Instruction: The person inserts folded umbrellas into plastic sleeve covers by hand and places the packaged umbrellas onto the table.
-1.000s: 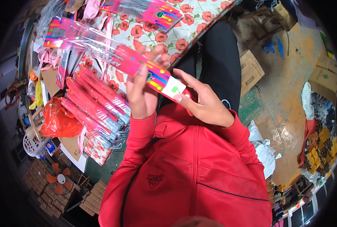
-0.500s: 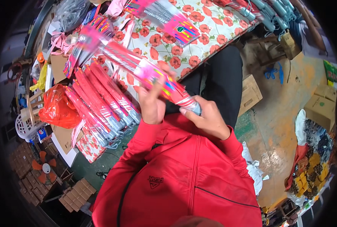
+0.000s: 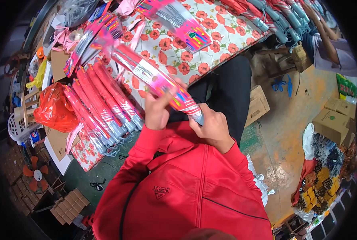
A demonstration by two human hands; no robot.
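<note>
A folded red umbrella (image 3: 136, 66) with white stripes and a grey handle lies slantwise across my lap and the table edge, in a clear sleeve printed pink and multicoloured. My left hand (image 3: 158, 110) is closed round its middle, the fingers partly blurred. Its handle end is gripped by my right hand (image 3: 215, 127), with the grey tip showing between thumb and fingers. Left of my left hand, several similar red umbrellas (image 3: 102, 98) lie side by side, grey handles toward me. A flat printed sleeve (image 3: 182, 26) rests on the table beyond the held umbrella.
The table wears a poppy-patterned cloth (image 3: 222, 38). More printed sleeves (image 3: 88, 44) and a red plastic bag (image 3: 56, 110) sit at left. Umbrellas with grey handles (image 3: 280, 24) are heaped at far right, near another person's arm (image 3: 326, 34). A cardboard box (image 3: 258, 105) stands right of my leg.
The held umbrella and both hands have shifted slightly in the picture, along with the whole view. Both hands keep their grip, and the sleeve's printing shows more sharply.
</note>
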